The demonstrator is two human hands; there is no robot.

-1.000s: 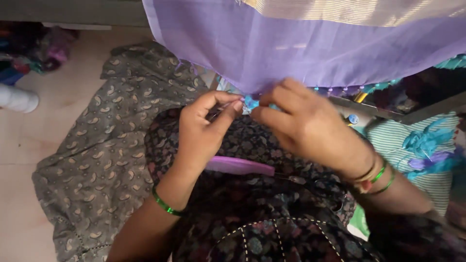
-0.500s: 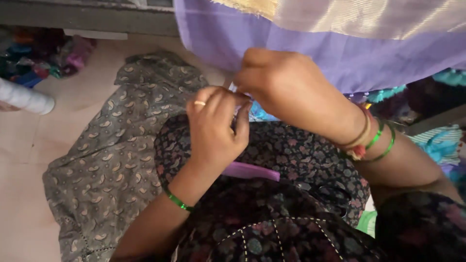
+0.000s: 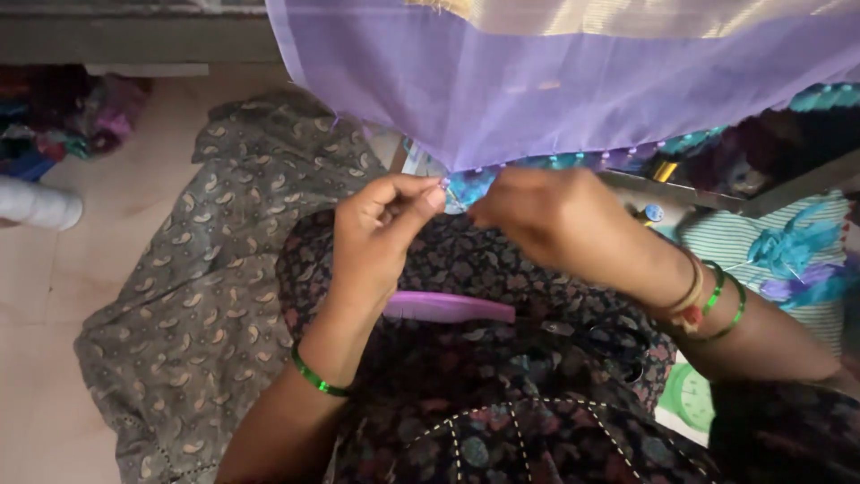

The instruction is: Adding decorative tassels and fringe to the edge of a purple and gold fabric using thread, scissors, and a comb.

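A sheer lilac fabric with a pale gold band (image 3: 573, 81) is seen hanging down across the top of the view, its lower hem edged with small teal tassels (image 3: 470, 184). The hem is pinched by both hands just above the lap. The left hand (image 3: 381, 237) is closed narrowly, thumb and forefinger pressed together on the tassel edge, and a green bangle (image 3: 315, 378) is worn at its wrist. The right hand (image 3: 546, 220) is curled shut on the same edge, just beside the left, with green and gold bangles (image 3: 712, 300) at its wrist. A flat purple plastic comb (image 3: 448, 307) is laid across the lap on a dark floral garment (image 3: 502, 394), below the hands and apart from them. A grey paisley cloth (image 3: 197, 305) is spread on the tiled floor (image 3: 36, 296) towards the left edge of the floor, where a white cylindrical spool (image 3: 36, 204) is lying. A striped green cloth (image 3: 761, 233) is seen at the right.
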